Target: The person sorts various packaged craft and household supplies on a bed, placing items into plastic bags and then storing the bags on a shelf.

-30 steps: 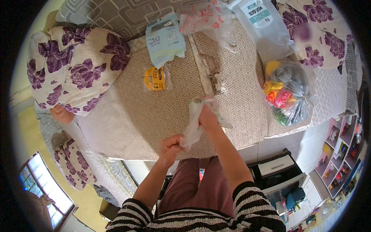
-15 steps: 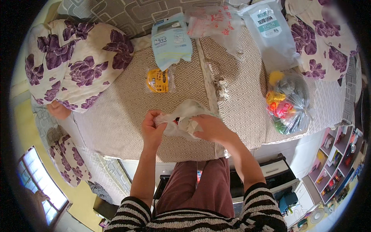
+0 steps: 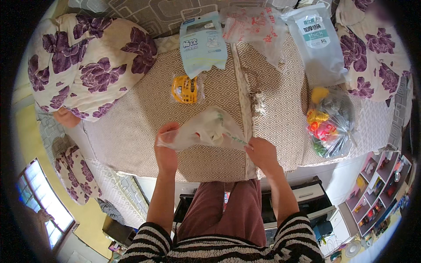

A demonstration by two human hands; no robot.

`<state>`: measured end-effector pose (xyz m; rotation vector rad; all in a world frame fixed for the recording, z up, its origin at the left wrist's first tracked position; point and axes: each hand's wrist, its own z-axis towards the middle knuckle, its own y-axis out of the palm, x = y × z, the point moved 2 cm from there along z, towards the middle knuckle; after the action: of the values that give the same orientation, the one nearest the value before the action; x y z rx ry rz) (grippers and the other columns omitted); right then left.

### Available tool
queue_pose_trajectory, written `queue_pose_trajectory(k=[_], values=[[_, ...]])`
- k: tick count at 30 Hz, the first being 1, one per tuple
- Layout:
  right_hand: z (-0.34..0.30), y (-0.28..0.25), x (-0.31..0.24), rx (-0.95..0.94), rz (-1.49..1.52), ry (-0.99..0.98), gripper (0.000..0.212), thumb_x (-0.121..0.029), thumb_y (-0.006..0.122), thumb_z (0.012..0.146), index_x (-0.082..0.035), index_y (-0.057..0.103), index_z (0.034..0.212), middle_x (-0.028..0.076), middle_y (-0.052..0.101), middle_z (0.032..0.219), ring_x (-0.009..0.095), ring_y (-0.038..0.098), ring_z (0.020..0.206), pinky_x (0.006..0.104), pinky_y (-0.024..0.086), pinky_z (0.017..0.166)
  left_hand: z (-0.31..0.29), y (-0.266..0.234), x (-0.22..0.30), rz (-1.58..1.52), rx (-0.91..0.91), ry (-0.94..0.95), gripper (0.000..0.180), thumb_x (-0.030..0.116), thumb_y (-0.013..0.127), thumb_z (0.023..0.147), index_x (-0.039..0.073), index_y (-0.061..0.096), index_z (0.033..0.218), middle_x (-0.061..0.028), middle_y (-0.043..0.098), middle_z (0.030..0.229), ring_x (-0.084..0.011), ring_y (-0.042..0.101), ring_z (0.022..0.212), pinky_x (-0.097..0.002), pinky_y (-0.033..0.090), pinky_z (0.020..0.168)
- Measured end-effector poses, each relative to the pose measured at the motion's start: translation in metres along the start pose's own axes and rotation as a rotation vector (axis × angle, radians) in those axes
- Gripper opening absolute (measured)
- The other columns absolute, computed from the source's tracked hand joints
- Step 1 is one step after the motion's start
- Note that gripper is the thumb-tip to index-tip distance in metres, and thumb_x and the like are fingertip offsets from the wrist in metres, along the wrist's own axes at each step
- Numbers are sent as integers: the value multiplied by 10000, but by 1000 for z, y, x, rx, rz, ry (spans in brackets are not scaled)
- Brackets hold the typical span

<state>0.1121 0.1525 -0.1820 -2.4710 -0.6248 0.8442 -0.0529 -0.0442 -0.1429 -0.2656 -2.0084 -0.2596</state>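
A thin, whitish translucent plastic bag with green print is stretched between my hands above the patterned cover. Something pale with a small red spot shows through its film; I cannot make out what it is. My left hand grips the bag's left end, its fingertips partly veiled by the plastic. At the opposite corner, my right hand pinches the film between thumb and fingers. Just beyond the bag lies a yellow-labelled round item in clear wrapping.
Along the back lie a light blue pouch, a clear bag with red print and a frosted package. A knotted bag of colourful yarn-like bundles sits at right. Another person's foot or hand shows beside the floral cloth.
My right hand has moved right and slightly nearer me, drawing the bag out wide. My left hand has shifted a little left. The whole view has shifted slightly.
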Motion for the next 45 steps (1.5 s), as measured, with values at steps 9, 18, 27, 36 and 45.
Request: queue_pose_trajectory(k=[9,18,27,36,45], values=[[-21,-23,-3,245,1288,-616,84,-96,605,678,-36,561,717,126,539,1028,257,415,1081,386,223,938,-12,-17,-14,-628,-222,-115,378,337,338,866,-2,486,947,-135,496,991,-261,425,1022,-396,296,914],[-5,-14,-39,294,1399,-789,78,-53,582,673,-48,589,750,158,434,1171,255,330,1151,386,165,970,-38,50,2,33,-433,143,383,339,300,842,26,481,718,-129,522,692,-251,508,807,-381,365,790],[-13,-7,-47,-231,1671,-248,264,-51,593,665,-7,544,921,126,543,988,200,492,972,307,353,839,-46,58,6,207,-439,148,97,34,405,660,0,491,689,-120,526,773,-201,499,746,-292,397,683],[-23,5,-56,-386,1004,-421,324,-189,620,681,-27,521,943,82,570,889,167,542,821,293,426,692,-46,93,13,523,-541,324,86,17,452,688,-3,508,749,-111,531,904,-174,519,825,-268,405,691],[-30,8,-56,-475,741,-515,392,-403,564,751,-14,544,796,52,499,665,127,476,641,276,387,565,-41,57,-37,260,-580,-554,215,166,425,837,20,546,940,-44,533,916,-82,517,709,-227,418,621]])
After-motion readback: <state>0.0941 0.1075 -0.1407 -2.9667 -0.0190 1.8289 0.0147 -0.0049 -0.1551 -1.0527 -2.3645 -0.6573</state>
